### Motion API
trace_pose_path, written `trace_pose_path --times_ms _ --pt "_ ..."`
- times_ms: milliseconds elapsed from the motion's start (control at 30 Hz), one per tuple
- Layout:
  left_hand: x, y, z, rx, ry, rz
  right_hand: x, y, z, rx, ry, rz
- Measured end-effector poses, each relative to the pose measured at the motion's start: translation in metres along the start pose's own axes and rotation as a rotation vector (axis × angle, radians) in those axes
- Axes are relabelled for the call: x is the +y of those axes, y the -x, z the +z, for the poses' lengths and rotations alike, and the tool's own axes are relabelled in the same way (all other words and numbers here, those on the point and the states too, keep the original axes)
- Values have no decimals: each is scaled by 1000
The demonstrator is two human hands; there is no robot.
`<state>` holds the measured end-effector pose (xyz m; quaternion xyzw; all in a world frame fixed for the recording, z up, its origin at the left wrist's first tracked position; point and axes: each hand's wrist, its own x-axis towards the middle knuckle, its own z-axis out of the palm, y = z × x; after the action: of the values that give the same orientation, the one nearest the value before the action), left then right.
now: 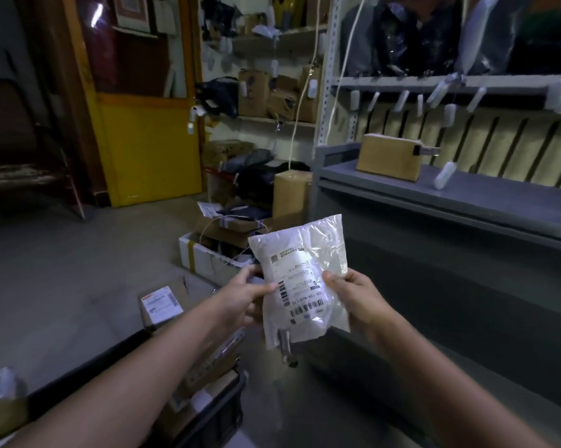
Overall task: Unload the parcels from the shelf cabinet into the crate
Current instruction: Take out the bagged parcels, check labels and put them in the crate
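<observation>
white parcel (301,279), a soft plastic mailer bag with a printed shipping label and barcodes on its front, is held up in the air in the middle of the view, between the grey shelf cabinet (434,195) on the right and the dark crate (221,415) at the lower left. it touches neither of them. the left hand (250,295) grasps the bag's left edge, thumb pressed on the label side and fingers curled behind. the right hand (353,295) grasps the right edge the same way, thumb on the front. the bag stands roughly upright, tilted a little to the right. a small metallic object (285,347) shows just below its bottom edge; what it is cannot be told.

the crate sits under the left forearm and holds several cardboard boxes with labels. on the cabinet's middle shelf rests a brown cardboard box (389,160), with a small white tag (444,176) lying just beside it. the shelf above carries dark plastic bags (402,37), and a row of white tags (402,100) hangs from its front edge. on the floor beyond the parcel stand a white foam box (201,257) and a tall cardboard box (292,195). a labelled carton (163,305) lies on the floor near the left wrist. a yellow door (150,150) stands at the back left.
</observation>
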<state>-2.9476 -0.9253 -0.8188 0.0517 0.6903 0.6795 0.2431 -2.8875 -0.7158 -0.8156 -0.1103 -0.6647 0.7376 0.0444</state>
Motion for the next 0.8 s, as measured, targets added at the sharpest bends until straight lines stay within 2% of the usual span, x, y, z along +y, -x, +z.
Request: trace_pose_path --times_ms 233,533,667,800 --pt "-21 -11 -91 209 10 -26 26 -62 96 19 276 -51" --pt "-76 33 -227 526 8 -83 82 -87 246 -220 565 -79" --pt "-103 44 -266 631 -7 -157 115 -99 301 -294 631 -20" --pt "-129 36 -284 685 42 -218 145 -108 334 -316 789 -43"
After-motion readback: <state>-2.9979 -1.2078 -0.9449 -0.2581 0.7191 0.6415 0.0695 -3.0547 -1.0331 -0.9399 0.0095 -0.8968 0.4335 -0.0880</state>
